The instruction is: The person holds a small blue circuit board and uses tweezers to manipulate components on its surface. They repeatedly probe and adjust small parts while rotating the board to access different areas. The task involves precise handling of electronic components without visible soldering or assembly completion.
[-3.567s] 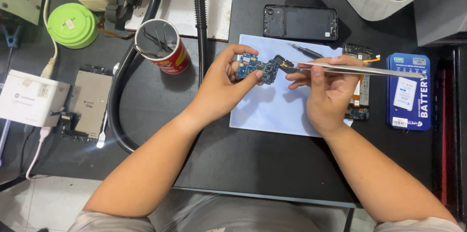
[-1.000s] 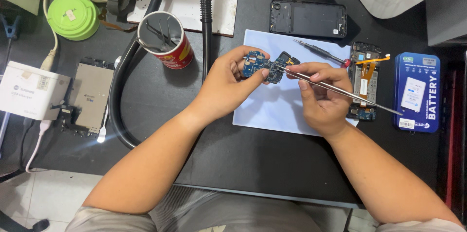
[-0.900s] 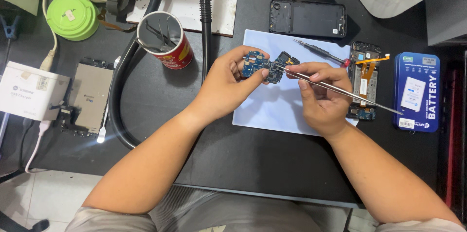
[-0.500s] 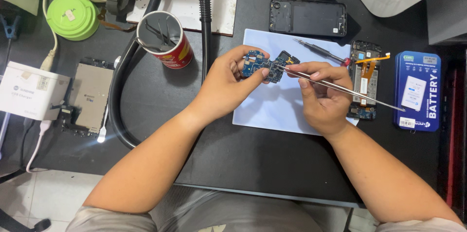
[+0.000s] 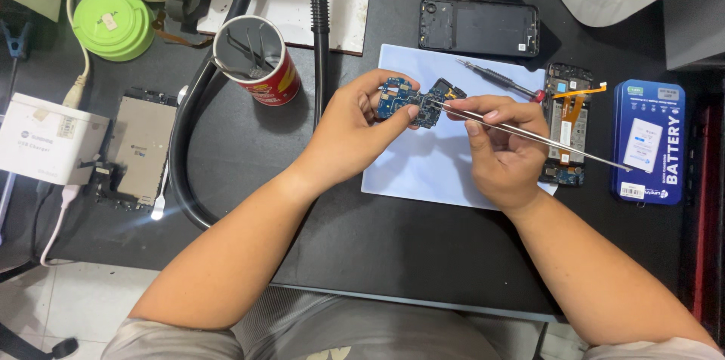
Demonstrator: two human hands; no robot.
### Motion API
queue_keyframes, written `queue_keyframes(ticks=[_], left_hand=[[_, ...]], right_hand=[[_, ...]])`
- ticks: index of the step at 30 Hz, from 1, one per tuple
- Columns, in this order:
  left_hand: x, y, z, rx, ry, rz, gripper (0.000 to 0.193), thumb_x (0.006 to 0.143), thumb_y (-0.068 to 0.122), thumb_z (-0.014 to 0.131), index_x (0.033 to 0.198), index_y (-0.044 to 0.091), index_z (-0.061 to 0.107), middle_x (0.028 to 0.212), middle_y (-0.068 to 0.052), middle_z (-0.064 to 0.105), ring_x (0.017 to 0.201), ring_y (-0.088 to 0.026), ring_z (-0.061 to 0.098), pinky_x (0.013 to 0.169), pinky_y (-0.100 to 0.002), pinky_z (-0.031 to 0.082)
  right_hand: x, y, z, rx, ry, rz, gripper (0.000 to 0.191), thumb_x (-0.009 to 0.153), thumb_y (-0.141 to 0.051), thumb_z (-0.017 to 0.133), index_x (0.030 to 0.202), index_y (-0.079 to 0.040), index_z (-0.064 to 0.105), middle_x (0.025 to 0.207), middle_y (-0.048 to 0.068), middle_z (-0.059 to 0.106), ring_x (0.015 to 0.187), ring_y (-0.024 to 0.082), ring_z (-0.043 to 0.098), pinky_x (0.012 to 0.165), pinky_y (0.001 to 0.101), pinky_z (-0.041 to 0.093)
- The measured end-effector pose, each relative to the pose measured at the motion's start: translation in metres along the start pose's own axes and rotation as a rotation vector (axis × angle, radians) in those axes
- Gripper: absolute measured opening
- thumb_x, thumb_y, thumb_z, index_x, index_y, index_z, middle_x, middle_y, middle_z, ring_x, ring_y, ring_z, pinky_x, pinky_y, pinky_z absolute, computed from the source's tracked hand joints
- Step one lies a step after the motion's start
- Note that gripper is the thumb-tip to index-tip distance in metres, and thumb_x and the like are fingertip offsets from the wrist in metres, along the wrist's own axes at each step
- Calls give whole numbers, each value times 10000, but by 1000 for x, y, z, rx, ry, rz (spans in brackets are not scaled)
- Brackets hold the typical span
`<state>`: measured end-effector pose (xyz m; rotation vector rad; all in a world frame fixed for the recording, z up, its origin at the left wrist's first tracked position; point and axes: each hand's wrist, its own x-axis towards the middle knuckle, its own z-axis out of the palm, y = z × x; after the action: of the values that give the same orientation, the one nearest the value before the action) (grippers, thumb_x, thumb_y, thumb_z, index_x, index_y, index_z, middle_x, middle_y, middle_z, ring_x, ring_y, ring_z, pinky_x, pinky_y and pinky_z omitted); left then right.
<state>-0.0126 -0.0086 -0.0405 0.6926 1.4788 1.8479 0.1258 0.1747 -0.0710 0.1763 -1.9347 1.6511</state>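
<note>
Since a few seconds ago your tweezers (image 5: 529, 132) have tilted: they lay nearly level then, and now their rear end slopes down to the right while the tips meet the blue circuit board (image 5: 418, 98). Your hands themselves have hardly shifted over the last second.

Your left hand (image 5: 359, 130) pinches the circuit board between thumb and fingertips, holding it just above the pale blue work mat (image 5: 423, 171). Your right hand (image 5: 502, 149) is closed around the tweezers, thumb and forefinger pressing the shaft; you cannot tell from this view whether the tips clamp anything.

On the mat's upper right edge lies a small screwdriver (image 5: 498, 79). Just right of it sits an opened phone body (image 5: 565, 124) with an orange flex cable, then a blue battery package (image 5: 648, 141). A black phone back cover (image 5: 479, 26) lies beyond the mat, and a red cup of tools (image 5: 260, 62) stands to your left.
</note>
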Motion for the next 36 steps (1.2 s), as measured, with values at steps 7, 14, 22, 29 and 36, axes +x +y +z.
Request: queue_keyframes(ticks=[7,14,22,29,36], left_hand=[[-1,2,-1,42,-1,-9,285,982,7,679,1250,-48,600,1011,-82,747,929,-101,731,832,-241,597],[0,2,0,8,1,-6,288,979,4,679,1250,-49,597,1014,-81,742,931,-103,729,842,-245,604],[-1,2,0,14,13,-6,279,981,6,680,1245,-43,603,1004,-76,741,922,-98,725,825,-235,588],[-1,5,0,19,33,-6,269,979,13,683,1233,-34,607,993,-64,738,918,-91,729,813,-228,583],[-6,18,2,167,106,-20,370,951,55,682,1277,80,508,829,-65,735,801,-73,728,670,-216,539]], right_hand=[[-1,1,-2,4,-3,11,251,1098,51,567,1225,-79,394,1217,232,644,1171,270,695,1068,406,612],[-2,2,0,18,18,18,247,1104,41,573,1226,-82,397,1218,233,643,1167,266,698,1066,408,613],[-2,1,-1,16,19,9,248,1112,47,566,1233,-85,393,1217,226,656,1138,264,709,1049,406,620],[0,0,-1,-5,37,-9,246,1110,55,571,1223,-76,396,1206,233,653,1118,274,711,1030,414,629],[0,-3,0,16,21,10,248,1101,78,544,1222,-68,384,1216,238,640,1149,269,702,1042,410,627]])
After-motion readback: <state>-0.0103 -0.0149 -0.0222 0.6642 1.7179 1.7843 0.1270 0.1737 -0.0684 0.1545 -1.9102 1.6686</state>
